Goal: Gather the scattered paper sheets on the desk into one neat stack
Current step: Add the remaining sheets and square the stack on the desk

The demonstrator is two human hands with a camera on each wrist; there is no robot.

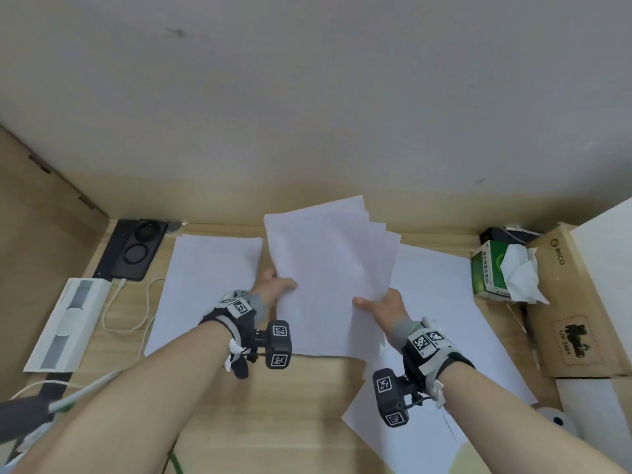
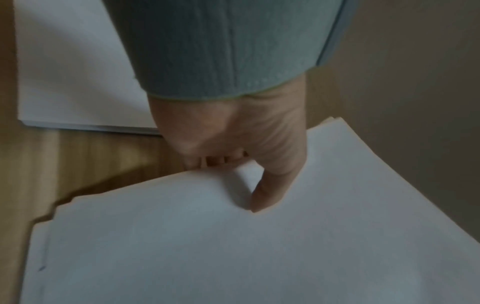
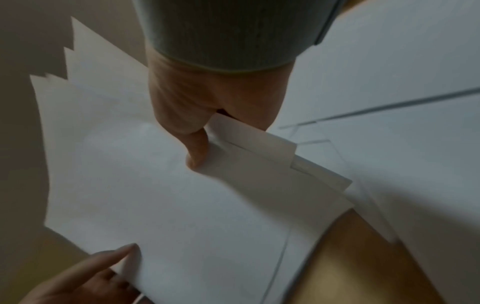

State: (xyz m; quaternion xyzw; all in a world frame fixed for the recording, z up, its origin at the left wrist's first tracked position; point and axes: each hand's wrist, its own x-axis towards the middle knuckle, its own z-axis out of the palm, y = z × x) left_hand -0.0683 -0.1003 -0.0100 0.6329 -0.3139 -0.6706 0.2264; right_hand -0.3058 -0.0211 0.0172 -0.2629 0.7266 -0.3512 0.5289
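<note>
A fanned bundle of white paper sheets [image 1: 328, 268] is held up above the wooden desk [image 1: 273, 398], its corners uneven. My left hand [image 1: 273, 285] pinches the bundle's left edge, thumb on top [image 2: 262, 197] and fingers underneath. My right hand [image 1: 379, 306] pinches the right edge the same way, its thumb [image 3: 197, 152] pressing the top sheet [image 3: 182, 205]. Another sheet [image 1: 205, 289] lies flat on the desk to the left. More sheets [image 1: 444, 319] lie to the right and partly under my right forearm.
A black phone [image 1: 136, 251] and a white box [image 1: 65, 323] with a cable lie at the left. A green tissue box [image 1: 492, 268] and a cardboard box [image 1: 574, 302] stand at the right. A wall rises behind the desk.
</note>
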